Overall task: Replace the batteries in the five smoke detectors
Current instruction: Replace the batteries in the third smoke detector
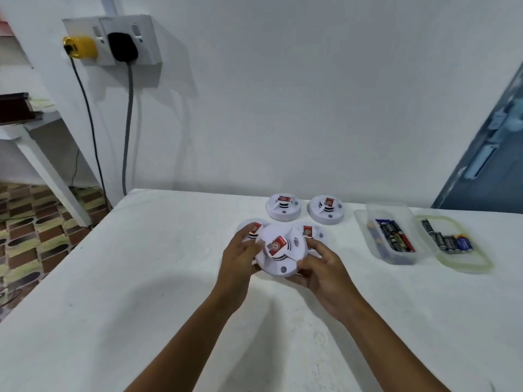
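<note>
Held detector: A white smoke detector (280, 251) sits lifted between both hands above the worktop (141, 278), its red label facing up toward the camera.
Left hand: The left hand (236, 260) grips the left edge of the detector, its fingers (246, 232) curled over the rim, likely to steady the body.
Right hand: The right hand (319, 268) cups the right and lower side, fingers curled round the rim; held on opposite edges like this, the two hands look set to twist the housing apart and reach the battery bay.
Near detectors: Two more detectors, one to the left (254, 229) and one to the right (310, 232), lie on the worktop just behind the held one, partly hidden by it.
Far detectors: Another pair, left (283, 207) and right (326, 209), rest side by side nearer the wall, all label-up, grouped within easy reach.
Battery tub: A clear plastic tub (396, 257) to the right holds a cluster of batteries (392, 234); whether these are fresh or spent cannot be told.
Lid: The tub's lid (467, 268) lies upturned beside it, serving as a second tray for more batteries (450, 241), which suggests old and new cells are kept apart.
Progress: No detector shows an open back here, so the swap on this unit appears not yet begun.
Backdrop: A double wall socket (147, 41) carries a yellow plug (80, 46) and a black plug (123, 46).
</note>
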`<state>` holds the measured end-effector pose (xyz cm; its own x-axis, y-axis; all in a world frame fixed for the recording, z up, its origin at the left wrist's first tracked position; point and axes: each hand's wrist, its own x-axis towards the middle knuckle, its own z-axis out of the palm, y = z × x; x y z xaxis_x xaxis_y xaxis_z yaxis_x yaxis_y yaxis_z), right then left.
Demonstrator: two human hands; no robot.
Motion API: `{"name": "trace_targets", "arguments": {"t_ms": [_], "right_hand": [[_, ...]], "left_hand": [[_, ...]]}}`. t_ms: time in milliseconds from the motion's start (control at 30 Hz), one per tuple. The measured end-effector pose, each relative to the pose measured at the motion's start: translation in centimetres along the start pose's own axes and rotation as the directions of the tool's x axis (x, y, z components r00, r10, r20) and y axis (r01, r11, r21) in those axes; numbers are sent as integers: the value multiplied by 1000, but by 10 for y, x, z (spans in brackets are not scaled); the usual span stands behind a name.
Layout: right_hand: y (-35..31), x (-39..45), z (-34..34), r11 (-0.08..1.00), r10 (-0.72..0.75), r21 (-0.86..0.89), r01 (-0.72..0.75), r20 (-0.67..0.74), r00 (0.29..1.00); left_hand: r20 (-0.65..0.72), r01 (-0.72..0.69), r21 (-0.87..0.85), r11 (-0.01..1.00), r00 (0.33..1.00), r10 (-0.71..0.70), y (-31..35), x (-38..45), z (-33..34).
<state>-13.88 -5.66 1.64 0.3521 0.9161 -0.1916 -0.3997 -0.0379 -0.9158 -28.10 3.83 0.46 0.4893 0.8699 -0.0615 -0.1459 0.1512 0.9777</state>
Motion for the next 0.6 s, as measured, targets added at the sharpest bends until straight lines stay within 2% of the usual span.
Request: {"name": "trace_targets", "arguments": {"t_ms": [100,200,433,600], "right_hand": [[13,0,-15,982,60,184,-53,-29,998],[28,0,-22,965,87,252,-73,-47,995],[49,1,-21,994,61,102,-49,-122,991],[49,3,-17,995,51,90,-36,-167,985]], "left_hand": [[67,112,-78,991,992,-106,-16,-3,0],[77,133,-58,989,989,-128,-29,-5,1],[91,63,-25,998,994,-60,-41,-5,1],[106,72,-59,996,992,-66,-43,-5,-3]]}}
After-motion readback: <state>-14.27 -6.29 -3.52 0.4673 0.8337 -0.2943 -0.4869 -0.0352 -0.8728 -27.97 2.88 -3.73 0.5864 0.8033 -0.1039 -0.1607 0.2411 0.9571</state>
